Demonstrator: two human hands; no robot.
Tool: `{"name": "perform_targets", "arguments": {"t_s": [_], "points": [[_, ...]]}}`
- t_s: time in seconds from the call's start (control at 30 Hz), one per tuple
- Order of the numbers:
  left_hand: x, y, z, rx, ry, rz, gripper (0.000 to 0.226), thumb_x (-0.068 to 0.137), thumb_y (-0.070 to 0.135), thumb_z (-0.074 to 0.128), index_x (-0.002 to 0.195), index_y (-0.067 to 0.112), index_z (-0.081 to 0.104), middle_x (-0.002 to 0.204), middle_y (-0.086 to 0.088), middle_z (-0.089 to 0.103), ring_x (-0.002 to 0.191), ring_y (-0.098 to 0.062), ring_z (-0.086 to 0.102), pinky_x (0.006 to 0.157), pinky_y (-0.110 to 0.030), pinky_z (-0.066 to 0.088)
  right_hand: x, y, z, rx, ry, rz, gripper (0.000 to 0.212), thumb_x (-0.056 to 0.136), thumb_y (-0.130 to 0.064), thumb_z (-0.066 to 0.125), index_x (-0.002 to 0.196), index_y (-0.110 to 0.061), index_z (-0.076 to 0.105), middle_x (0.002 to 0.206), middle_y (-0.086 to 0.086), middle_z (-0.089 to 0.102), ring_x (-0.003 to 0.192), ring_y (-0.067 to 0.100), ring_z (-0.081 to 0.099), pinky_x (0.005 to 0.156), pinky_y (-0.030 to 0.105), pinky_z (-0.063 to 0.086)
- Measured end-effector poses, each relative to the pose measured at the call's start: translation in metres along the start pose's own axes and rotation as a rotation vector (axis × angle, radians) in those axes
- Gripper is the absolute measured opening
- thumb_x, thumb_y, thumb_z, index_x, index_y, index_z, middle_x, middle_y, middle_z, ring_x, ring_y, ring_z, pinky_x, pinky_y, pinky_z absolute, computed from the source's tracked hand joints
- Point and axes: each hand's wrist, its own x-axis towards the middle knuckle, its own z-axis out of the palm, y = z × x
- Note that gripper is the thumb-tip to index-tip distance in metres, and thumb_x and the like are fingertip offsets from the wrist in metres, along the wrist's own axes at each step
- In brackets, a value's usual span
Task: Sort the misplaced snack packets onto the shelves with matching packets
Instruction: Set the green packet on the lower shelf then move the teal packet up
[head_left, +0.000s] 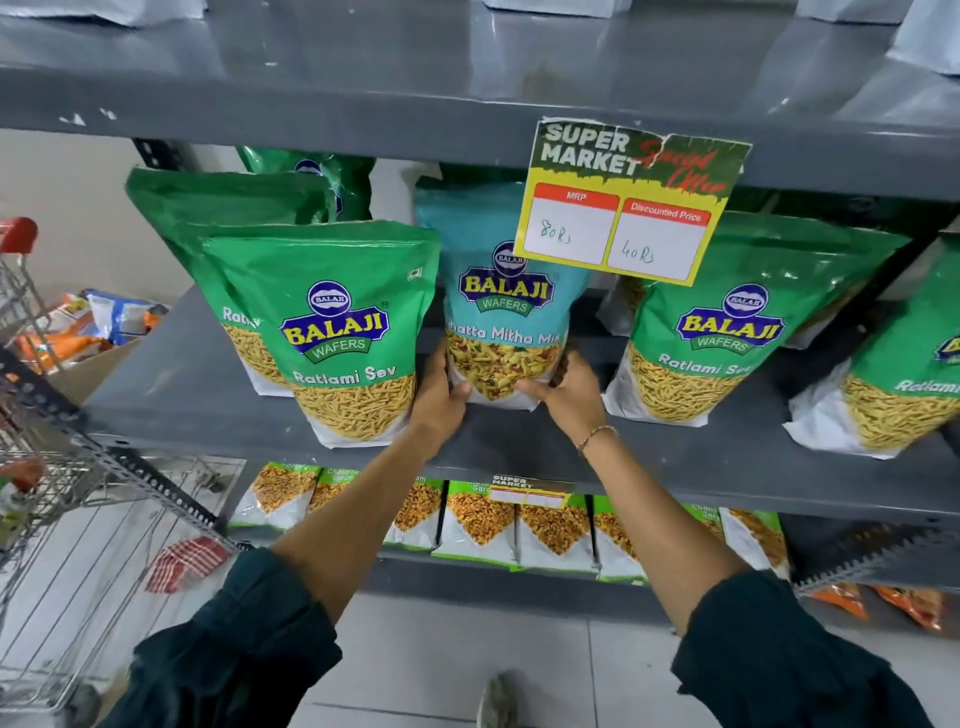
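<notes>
Your left hand (441, 395) and right hand (569, 387) grasp the lower corners of the teal packet (501, 312). It stands upright on the middle shelf (519, 441), between green Ratlami Sev packets (343, 332), straight ahead of you, both hands equally near.

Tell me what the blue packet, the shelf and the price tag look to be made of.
Blue packet: glossy plastic film, judging by its sheen and creases. Shelf: likely painted grey metal, with a smooth surface, small chips and a perforated upright. Price tag: printed paper or thin card, torn along its top edge, with handwritten prices.
</notes>
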Motion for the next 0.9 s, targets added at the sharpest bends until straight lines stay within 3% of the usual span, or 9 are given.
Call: {"name": "perform_targets", "arguments": {"t_s": [0.1, 0.23, 0.3, 0.37, 0.47, 0.57, 0.7, 0.8, 0.9], "points": [[-0.005, -0.003, 0.002, 0.055, -0.014, 0.036, 0.064, 0.09, 0.007, 0.052, 0.145, 0.019, 0.022, 0.15, -0.007, 0.035, 0.139, -0.025, 0.03, 0.113, -0.035, 0.023, -0.022, 0.002, 0.001, 0.001, 0.075, -0.025, 0.057, 0.063, -0.02, 0.082, 0.106, -0.006, 0.047, 0.11, 0.011, 0.064, 0.1, 0.02, 0.06, 0.077, 0.031, 0.051], [-0.021, -0.004, 0.004, 0.138, -0.077, 0.106, 0.053, 0.089, 0.006, 0.054, 0.137, 0.014, 0.033, 0.14, -0.008, 0.047, 0.132, -0.025, 0.04, 0.098, -0.023, 0.027, -0.06, 0.019, -0.001, 0.049, 0.214, -0.047, 0.055, 0.06, -0.028, 0.082, 0.101, -0.028, 0.045, 0.106, 0.01, 0.065, 0.099, 0.022, 0.062, 0.081, 0.047, 0.054], [-0.031, -0.001, 0.004, 0.173, -0.123, 0.132, 0.048, 0.089, 0.006, 0.055, 0.133, 0.011, 0.037, 0.136, -0.006, 0.05, 0.128, -0.021, 0.042, 0.09, -0.018, 0.026, -0.079, 0.026, -0.003, 0.066, 0.268, -0.051, 0.062, 0.06, -0.03, 0.082, 0.111, -0.023, 0.047, 0.11, 0.009, 0.065, 0.104, 0.022, 0.062, 0.084, 0.044, 0.055], [-0.04, 0.001, 0.005, 0.174, -0.181, 0.163, 0.046, 0.087, 0.004, 0.057, 0.13, 0.009, 0.039, 0.134, -0.008, 0.052, 0.126, -0.022, 0.045, 0.09, -0.019, 0.03, -0.099, 0.026, -0.005, 0.069, 0.311, -0.063, 0.068, 0.062, -0.028, 0.082, 0.118, -0.019, 0.045, 0.11, 0.007, 0.066, 0.104, 0.02, 0.062, 0.082, 0.039, 0.055], [-0.057, 0.003, 0.004, 0.167, -0.223, 0.198, 0.047, 0.084, 0.003, 0.061, 0.126, 0.007, 0.041, 0.13, -0.01, 0.055, 0.124, -0.023, 0.048, 0.089, -0.023, 0.035, -0.126, 0.025, -0.011, 0.08, 0.357, -0.072, 0.06, 0.063, -0.027, 0.082, 0.111, -0.017, 0.047, 0.101, 0.002, 0.067, 0.097, 0.018, 0.064, 0.076, 0.04, 0.056], [-0.082, 0.008, -0.002, 0.138, -0.251, 0.245, 0.048, 0.082, 0.004, 0.065, 0.124, 0.005, 0.043, 0.128, -0.012, 0.056, 0.123, -0.023, 0.05, 0.092, -0.026, 0.04, -0.153, 0.018, -0.02, 0.098, 0.355, -0.081, 0.054, 0.065, -0.016, 0.08, 0.108, -0.012, 0.049, 0.095, -0.011, 0.065, 0.089, 0.0, 0.063, 0.073, 0.034, 0.055], [-0.115, 0.016, -0.02, 0.108, -0.282, 0.299, 0.049, 0.077, 0.012, 0.072, 0.118, 0.013, 0.045, 0.121, -0.004, 0.059, 0.118, -0.021, 0.053, 0.099, -0.038, 0.045, -0.187, 0.001, -0.037, 0.129, 0.3, -0.098, 0.053, 0.064, -0.011, 0.081, 0.106, -0.015, 0.05, 0.096, -0.002, 0.068, 0.087, 0.008, 0.065, 0.074, 0.03, 0.055], [-0.139, 0.032, -0.038, 0.094, -0.292, 0.38, 0.054, 0.077, 0.017, 0.074, 0.121, 0.013, 0.043, 0.12, 0.001, 0.056, 0.118, -0.016, 0.051, 0.102, -0.032, 0.041, -0.202, -0.022, -0.053, 0.139, 0.248, -0.148, 0.05, 0.061, -0.007, 0.082, 0.098, -0.019, 0.052, 0.091, -0.004, 0.065, 0.08, -0.007, 0.062, 0.074, 0.016, 0.052], [-0.161, 0.058, -0.058, 0.009, -0.324, 0.402, 0.052, 0.077, 0.01, 0.072, 0.119, 0.012, 0.041, 0.122, -0.002, 0.056, 0.118, -0.014, 0.051, 0.104, -0.028, 0.04, -0.213, -0.057, -0.068, 0.172, 0.223, -0.201, 0.051, 0.058, -0.001, 0.082, 0.094, -0.02, 0.052, 0.093, -0.006, 0.064, 0.084, -0.002, 0.062, 0.073, 0.012, 0.052]]}}
